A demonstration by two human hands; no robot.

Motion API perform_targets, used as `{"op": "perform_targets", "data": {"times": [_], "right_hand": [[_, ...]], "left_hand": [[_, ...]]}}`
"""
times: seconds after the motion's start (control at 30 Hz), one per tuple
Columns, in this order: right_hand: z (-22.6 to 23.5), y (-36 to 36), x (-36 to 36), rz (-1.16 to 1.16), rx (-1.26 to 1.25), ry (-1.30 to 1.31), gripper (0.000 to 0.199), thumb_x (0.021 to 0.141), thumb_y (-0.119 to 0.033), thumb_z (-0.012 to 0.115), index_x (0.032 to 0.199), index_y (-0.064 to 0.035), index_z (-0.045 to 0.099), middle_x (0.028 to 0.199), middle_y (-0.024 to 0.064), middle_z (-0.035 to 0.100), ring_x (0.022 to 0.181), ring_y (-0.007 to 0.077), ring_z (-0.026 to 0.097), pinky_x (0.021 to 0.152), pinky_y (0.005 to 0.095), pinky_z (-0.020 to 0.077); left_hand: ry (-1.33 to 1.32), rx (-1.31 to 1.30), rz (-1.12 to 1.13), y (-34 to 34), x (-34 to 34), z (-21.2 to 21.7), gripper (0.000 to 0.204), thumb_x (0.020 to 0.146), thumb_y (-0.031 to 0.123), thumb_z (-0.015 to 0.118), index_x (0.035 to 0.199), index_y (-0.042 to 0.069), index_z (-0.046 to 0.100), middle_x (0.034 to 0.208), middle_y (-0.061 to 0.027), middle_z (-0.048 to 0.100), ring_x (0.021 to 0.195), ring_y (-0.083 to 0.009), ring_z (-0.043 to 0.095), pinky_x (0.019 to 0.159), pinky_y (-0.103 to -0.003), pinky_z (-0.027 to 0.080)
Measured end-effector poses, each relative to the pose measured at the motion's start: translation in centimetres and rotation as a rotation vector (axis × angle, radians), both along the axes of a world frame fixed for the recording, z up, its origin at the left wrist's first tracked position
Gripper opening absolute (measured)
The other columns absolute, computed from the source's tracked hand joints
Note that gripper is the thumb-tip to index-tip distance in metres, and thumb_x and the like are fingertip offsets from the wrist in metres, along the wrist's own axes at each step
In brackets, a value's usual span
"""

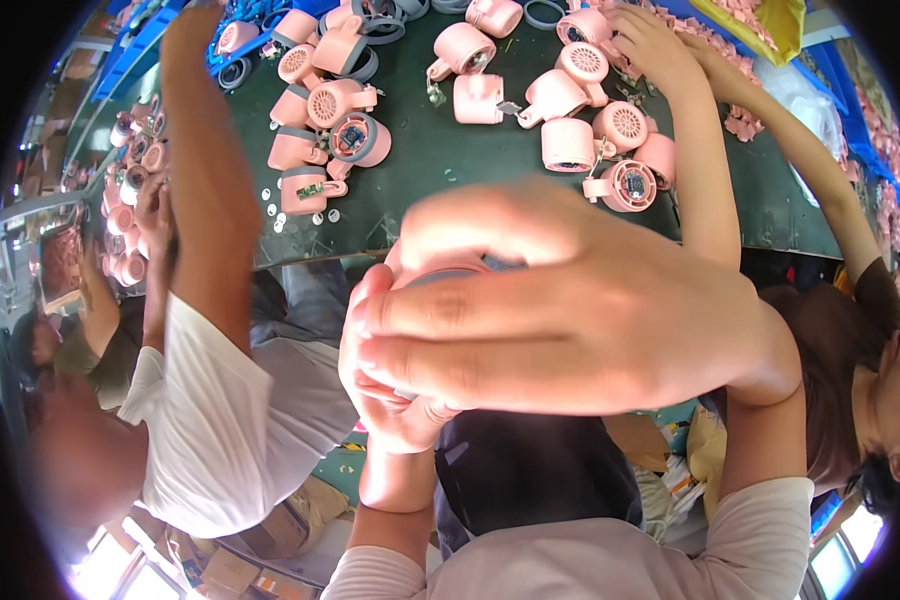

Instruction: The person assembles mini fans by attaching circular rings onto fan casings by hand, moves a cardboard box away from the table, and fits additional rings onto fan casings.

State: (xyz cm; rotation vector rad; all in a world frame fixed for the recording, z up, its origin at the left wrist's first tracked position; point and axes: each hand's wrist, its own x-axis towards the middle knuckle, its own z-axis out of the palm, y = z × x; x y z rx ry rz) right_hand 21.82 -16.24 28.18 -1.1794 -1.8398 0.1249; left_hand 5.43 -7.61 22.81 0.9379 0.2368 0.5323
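In front of my chest, both my hands are closed around a round grey-rimmed part (448, 274), and only a sliver of its rim shows between the fingers. My right hand (590, 310) lies across the top, its fingers wrapped over the part and somewhat blurred. From beneath and the left side, my left hand (395, 400) grips it, with most of the palm hidden by the right hand. Beyond them on the dark green table (400, 180) are pink fan housings; a grey-ringed one (360, 139) shows a circuit board inside, and another (627, 187) stands farther right.
Small white discs (278, 225) lie near the table's front edge. Grey rings (544, 13) sit at the back. At left a person in a white shirt (215, 420) reaches across; at right another person's hand (650, 45) touches housings beside a pile of pink pieces (745, 120).
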Motion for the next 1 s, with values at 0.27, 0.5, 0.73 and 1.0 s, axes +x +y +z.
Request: {"op": "perform_targets", "data": {"times": [0.27, 0.5, 0.73, 1.0], "right_hand": [[-6.3, 4.3, 1.6, -0.336, -0.903, 0.772, 0.050, 0.089, -0.041, 0.050, 0.084, 0.0064, 0.065, 0.067, 0.0110, 0.063, 0.061, 0.0155, 0.057, 0.059, 0.0300, 0.0450], [-13.5, 7.2, 3.0, -0.780, -0.366, 0.369, 0.026, 0.081, -0.025, 0.059, 0.079, 0.0005, 0.063, 0.065, 0.0079, 0.058, 0.061, 0.0187, 0.055, 0.058, 0.0324, 0.0442], [-16.3, 6.7, 6.8, -1.015, -0.280, -0.077, 0.056, 0.061, -0.017, 0.075, 0.109, -0.0057, 0.049, 0.121, 0.0195, 0.045, 0.113, 0.0382, 0.042, 0.092, 0.0451, 0.0376], [-15.9, 8.8, 11.0, -1.082, -0.046, 0.045, 0.030, 0.061, -0.002, 0.072, 0.083, -0.0056, 0.051, 0.082, 0.0083, 0.057, 0.081, 0.0300, 0.057, 0.071, 0.0361, 0.0451]], "left_hand": [[0.225, 0.356, -0.001, 1.0, 3.3, -4.4, 0.069, 0.069, -0.006, 0.071, 0.130, -0.005, 0.040, 0.129, -0.0157, 0.044, 0.105, -0.0195, 0.055, 0.086, -0.029, 0.048], [0.358, 0.392, 0.028, 5.0, 6.4, -10.0, 0.059, 0.071, 0.000, 0.072, 0.124, -0.005, 0.046, 0.110, -0.0138, 0.058, 0.094, -0.0166, 0.059, 0.080, -0.028, 0.050], [0.734, 1.615, 0.553, 8.1, 10.5, -10.0, 0.052, 0.068, 0.008, 0.074, 0.117, 0.004, 0.056, 0.120, -0.0191, 0.048, 0.107, -0.0342, 0.046, 0.085, -0.039, 0.043], [0.435, 0.532, 0.304, 5.4, 11.8, -8.8, 0.040, 0.091, 0.023, 0.052, 0.125, 0.000, 0.047, 0.106, -0.0168, 0.057, 0.080, -0.0224, 0.060, 0.080, -0.036, 0.046]]}}
